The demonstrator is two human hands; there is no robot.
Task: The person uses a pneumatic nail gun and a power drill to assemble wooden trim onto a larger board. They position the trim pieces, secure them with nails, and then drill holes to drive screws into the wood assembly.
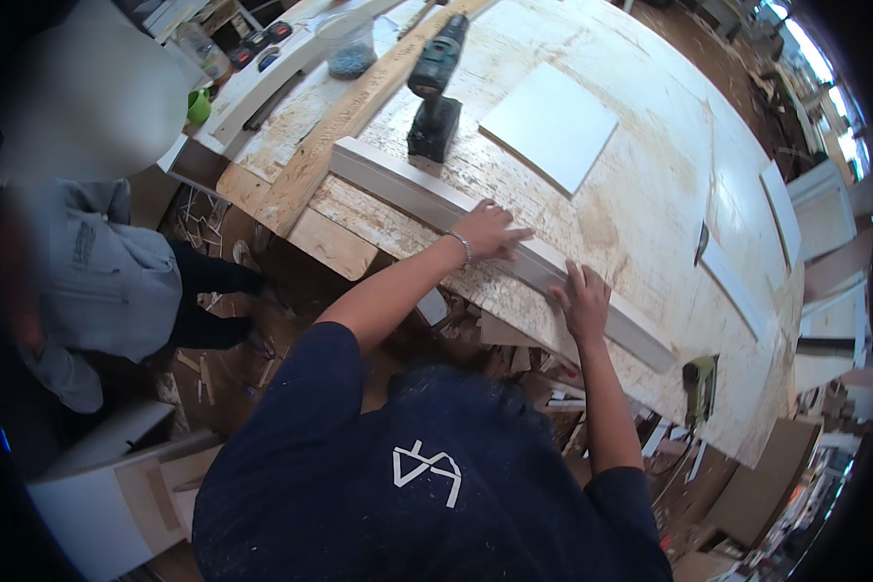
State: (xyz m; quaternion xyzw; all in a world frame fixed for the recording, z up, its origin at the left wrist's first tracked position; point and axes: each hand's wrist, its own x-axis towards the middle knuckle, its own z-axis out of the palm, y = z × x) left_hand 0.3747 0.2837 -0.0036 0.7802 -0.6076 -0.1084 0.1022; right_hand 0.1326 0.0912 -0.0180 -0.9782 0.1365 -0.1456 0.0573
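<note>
A long, narrow white board (407, 186) lies slantwise along the near edge of the worktable, and both of my hands are on it. My left hand (487, 231), with a bracelet at the wrist, bends its fingers over the board near its middle, the thumb stretched to the right. Farther right, my right hand (584, 301) grips the same board, fingers over the top and thumb on the left. Beyond the left hand a cordless drill (436, 63) stands upright on its black battery. A flat white panel (550, 126) lies to the right of the drill.
The white worktable (650, 126) is scuffed and dusty. A wooden plank (359, 102) crosses its left side, near a clear tub of screws (349, 60). A green-and-black power tool (696, 388) sits at the right near edge. A person in a grey top (107, 272) stands at left.
</note>
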